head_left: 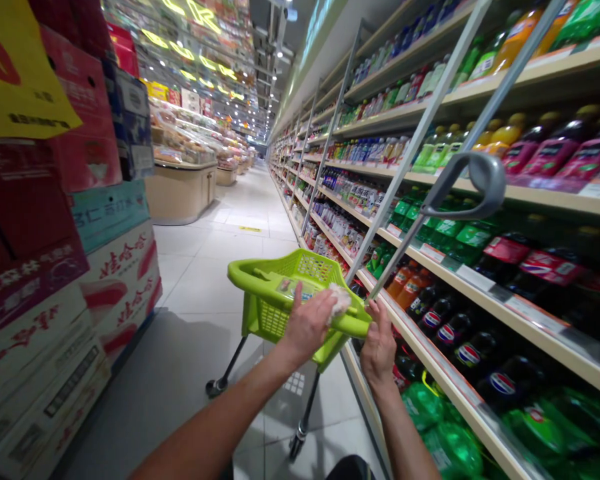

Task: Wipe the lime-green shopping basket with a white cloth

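A lime-green wheeled shopping basket (pixel 300 265) stands in front of me, tilted, with a long grey pull handle (pixel 403 250) slanting up to the right. My left hand (pixel 307 325) reaches over the basket's near side. Its fingers are closed on a crumpled white cloth (pixel 340 303) lying against the rim. At the near right corner, my right hand (pixel 379 345) grips the rim beside the foot of the handle. A flat, clear-looking package (pixel 293 288) shows inside the basket, partly hidden by my left hand.
Shelves of bottled drinks (pixel 450 327) run along the right, close to the basket and handle. Stacked drink cartons (pixel 113 267) stand at the left. A pale tiled aisle (pixel 230 243) leads forward, past a rounded display counter (pixel 183 190).
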`<state>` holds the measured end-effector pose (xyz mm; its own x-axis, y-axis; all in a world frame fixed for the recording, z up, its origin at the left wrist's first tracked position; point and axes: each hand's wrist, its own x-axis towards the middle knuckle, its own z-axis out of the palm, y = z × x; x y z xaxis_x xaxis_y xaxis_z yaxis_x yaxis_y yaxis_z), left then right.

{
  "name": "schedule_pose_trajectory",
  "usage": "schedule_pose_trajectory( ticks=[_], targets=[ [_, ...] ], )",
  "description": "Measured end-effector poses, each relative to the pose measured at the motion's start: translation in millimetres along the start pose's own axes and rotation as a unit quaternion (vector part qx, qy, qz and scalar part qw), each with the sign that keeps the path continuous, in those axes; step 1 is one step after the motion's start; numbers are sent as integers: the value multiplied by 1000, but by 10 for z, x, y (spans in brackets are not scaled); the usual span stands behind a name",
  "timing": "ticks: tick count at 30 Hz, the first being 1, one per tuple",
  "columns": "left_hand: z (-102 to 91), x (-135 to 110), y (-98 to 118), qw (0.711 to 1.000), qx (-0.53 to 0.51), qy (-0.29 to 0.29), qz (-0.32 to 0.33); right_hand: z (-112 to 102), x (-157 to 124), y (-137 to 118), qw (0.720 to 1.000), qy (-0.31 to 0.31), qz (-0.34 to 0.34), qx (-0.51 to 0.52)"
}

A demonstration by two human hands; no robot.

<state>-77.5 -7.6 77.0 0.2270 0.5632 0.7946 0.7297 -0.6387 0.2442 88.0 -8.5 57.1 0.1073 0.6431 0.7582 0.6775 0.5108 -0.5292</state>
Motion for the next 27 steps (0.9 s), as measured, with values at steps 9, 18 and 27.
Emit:
schedule_pose_trajectory(
  ticks=[9, 18, 27],
  targets=[
    [-47, 16, -41, 999, 34, 0, -31, 152, 22, -111, 986, -10, -51, -156],
    [-241, 27, -492, 987, 87, 60, -124, 237, 109, -48, 974, -29, -64, -214],
    [44, 148, -502, 996, 79, 7, -51, 287, 345, 209, 965, -57, -66, -247]
  ],
)
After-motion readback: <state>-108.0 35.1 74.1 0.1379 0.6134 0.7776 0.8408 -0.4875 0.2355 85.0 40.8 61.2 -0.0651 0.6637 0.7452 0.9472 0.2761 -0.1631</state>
